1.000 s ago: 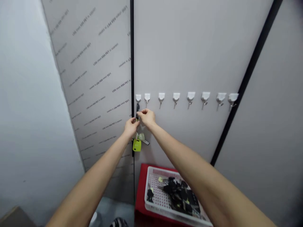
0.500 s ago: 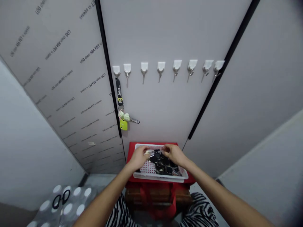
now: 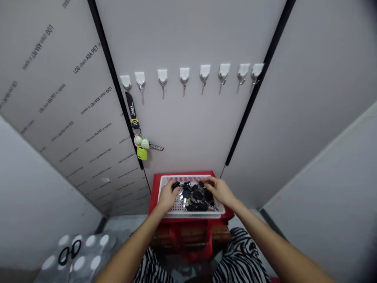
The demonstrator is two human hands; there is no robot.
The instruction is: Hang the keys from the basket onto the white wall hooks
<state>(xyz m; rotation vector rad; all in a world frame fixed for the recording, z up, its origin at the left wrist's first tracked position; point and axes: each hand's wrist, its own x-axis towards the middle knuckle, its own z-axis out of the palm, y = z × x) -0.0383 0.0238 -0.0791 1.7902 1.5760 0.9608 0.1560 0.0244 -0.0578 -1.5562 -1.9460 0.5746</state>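
Observation:
A white perforated plastic basket [image 3: 191,215] holds a heap of small black and silver pieces [image 3: 198,195] that look like keys. At the basket's left side, my left hand [image 3: 167,196] is closed, with a small black key-like piece [image 3: 176,184] between thumb and fingers. Over the right part of the basket, my right hand [image 3: 219,191] has its fingers bent and pinched together at the heap's edge. What lies in its fingertips is too small to make out. On the wall, a keychain with a black strap [image 3: 132,110] and a lime-green tag [image 3: 141,153] hangs from the leftmost hook [image 3: 126,82].
Several white hooks [image 3: 184,74] run in a row across the wall panel. Black vertical strips [image 3: 250,94] border that panel. Beneath the basket lies a red bag [image 3: 154,192] on a brown wooden stool [image 3: 220,234]. Wrapped bottles [image 3: 79,263] stand at lower left.
The view has shifted, so wall and basket appear further left. My left hand now holds a black piece where a pale one showed before. More of the heap is visible between my hands.

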